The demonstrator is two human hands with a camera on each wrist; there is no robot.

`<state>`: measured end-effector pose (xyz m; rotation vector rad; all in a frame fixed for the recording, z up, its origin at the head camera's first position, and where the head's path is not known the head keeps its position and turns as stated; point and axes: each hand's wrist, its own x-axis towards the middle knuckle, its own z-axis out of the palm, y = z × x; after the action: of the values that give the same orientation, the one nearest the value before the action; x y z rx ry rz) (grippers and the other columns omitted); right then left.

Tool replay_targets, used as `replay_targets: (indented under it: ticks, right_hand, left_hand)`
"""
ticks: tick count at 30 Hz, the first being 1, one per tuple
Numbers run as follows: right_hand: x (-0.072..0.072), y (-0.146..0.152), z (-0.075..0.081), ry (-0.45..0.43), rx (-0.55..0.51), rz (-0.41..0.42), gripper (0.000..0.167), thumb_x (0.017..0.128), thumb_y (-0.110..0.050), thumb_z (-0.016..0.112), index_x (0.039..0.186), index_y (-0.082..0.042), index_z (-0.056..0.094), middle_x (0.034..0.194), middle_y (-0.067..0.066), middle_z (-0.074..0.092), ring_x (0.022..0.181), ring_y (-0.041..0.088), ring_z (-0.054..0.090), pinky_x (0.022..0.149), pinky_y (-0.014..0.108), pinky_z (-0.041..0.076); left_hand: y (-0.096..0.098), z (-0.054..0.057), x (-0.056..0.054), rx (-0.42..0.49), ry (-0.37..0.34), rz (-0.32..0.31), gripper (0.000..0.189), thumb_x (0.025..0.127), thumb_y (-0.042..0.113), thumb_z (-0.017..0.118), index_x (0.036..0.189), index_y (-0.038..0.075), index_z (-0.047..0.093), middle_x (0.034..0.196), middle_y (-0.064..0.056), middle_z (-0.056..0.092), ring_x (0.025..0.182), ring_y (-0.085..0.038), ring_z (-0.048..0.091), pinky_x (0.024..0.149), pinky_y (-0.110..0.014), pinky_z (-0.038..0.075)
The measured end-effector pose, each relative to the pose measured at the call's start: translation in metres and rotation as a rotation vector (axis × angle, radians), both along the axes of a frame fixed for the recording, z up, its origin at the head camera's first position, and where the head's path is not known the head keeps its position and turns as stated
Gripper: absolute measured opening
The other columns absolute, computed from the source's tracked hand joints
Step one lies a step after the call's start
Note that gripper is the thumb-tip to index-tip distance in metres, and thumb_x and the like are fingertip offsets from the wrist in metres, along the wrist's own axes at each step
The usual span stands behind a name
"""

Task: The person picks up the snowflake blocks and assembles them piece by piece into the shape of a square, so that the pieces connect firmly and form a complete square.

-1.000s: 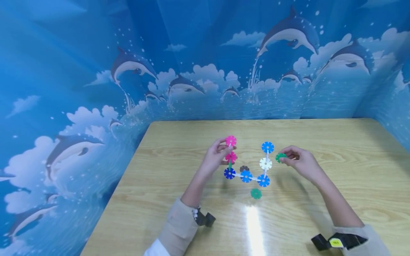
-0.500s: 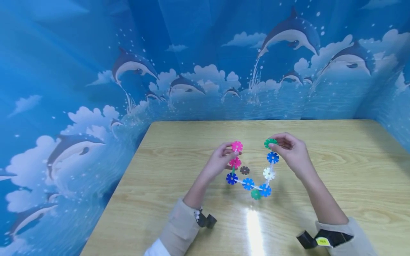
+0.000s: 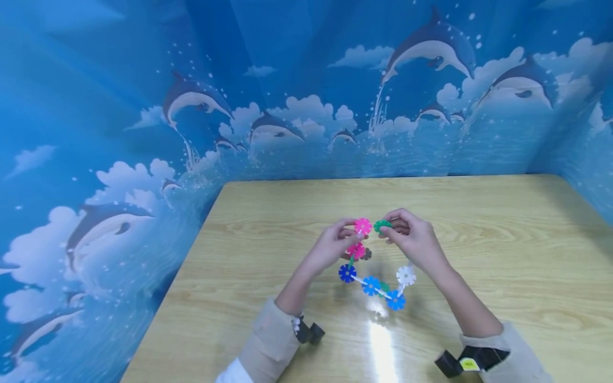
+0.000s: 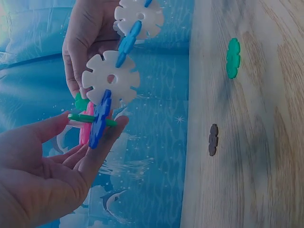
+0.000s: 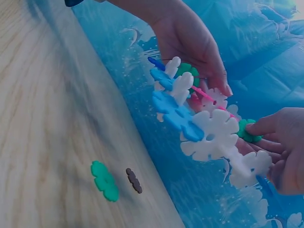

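Observation:
My left hand (image 3: 330, 249) grips the pink end of a chain of interlocked plastic snowflake discs, with a pink disc (image 3: 363, 226) at the fingertips and another pink disc (image 3: 356, 250) below. From there the chain hangs in a curve above the table, through a dark blue disc (image 3: 347, 273), light blue discs (image 3: 371, 285) and a white disc (image 3: 406, 276). My right hand (image 3: 413, 237) pinches a green disc (image 3: 382, 227), close beside the upper pink disc. In the right wrist view, that green disc (image 5: 248, 130) sits between thumb and fingers. The right hand hides the blue disc above the white one.
On the wooden table (image 3: 268, 213) lie a loose green disc (image 4: 233, 58) and a brown disc (image 4: 213, 139), beneath the chain. A blue dolphin-print curtain (image 3: 306, 106) stands behind and left of the table.
My right hand has brought the green disc leftward to beside the pink end. The left hand has shifted slightly right and down, and the chain now hangs lower toward me.

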<state>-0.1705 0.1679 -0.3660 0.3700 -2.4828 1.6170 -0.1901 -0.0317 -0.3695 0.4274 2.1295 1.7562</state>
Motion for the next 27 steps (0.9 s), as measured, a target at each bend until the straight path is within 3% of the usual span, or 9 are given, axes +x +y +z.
replay_targets:
  ticks: [10, 14, 21, 27]
  right_hand:
    - [0.002, -0.008, -0.009, 0.234, 0.165, 0.017, 0.017, 0.083, -0.003, 0.066, 0.100, -0.004, 0.062, 0.083, 0.007, 0.069, 0.069, 0.014, 0.065, 0.062, 0.021, 0.054]
    - [0.000, -0.010, -0.012, 0.380, 0.230, 0.007, 0.023, 0.081, -0.001, 0.068, 0.103, -0.006, 0.063, 0.080, 0.006, 0.069, 0.066, 0.012, 0.065, 0.058, 0.019, 0.053]
    - [-0.003, -0.010, -0.018, 0.668, 0.322, 0.031, 0.033, 0.072, 0.009, 0.073, 0.101, -0.004, 0.068, 0.089, 0.009, 0.069, 0.068, 0.016, 0.066, 0.059, 0.017, 0.053]
    - [-0.004, -0.012, -0.019, 0.784, 0.393, 0.031, 0.032, 0.070, 0.010, 0.073, 0.098, -0.002, 0.068, 0.088, 0.010, 0.069, 0.072, 0.021, 0.067, 0.059, 0.023, 0.055]
  left_hand:
    - [-0.001, 0.002, 0.000, -0.012, -0.004, 0.015, 0.048, 0.092, 0.023, 0.058, 0.136, 0.016, 0.042, 0.109, -0.009, 0.061, 0.084, -0.019, 0.062, 0.067, -0.032, 0.056]
    - [-0.002, 0.001, 0.000, -0.006, 0.003, 0.005, 0.049, 0.092, 0.021, 0.058, 0.138, 0.020, 0.041, 0.109, -0.009, 0.061, 0.083, -0.019, 0.062, 0.066, -0.032, 0.056]
    - [-0.005, 0.002, 0.000, -0.023, 0.026, -0.027, 0.050, 0.092, 0.022, 0.056, 0.140, 0.018, 0.039, 0.111, -0.011, 0.061, 0.082, -0.020, 0.062, 0.065, -0.031, 0.056]
    - [-0.005, 0.003, 0.000, -0.051, 0.038, -0.041, 0.045, 0.096, 0.022, 0.050, 0.139, 0.013, 0.039, 0.107, -0.010, 0.062, 0.073, -0.020, 0.063, 0.061, -0.032, 0.056]
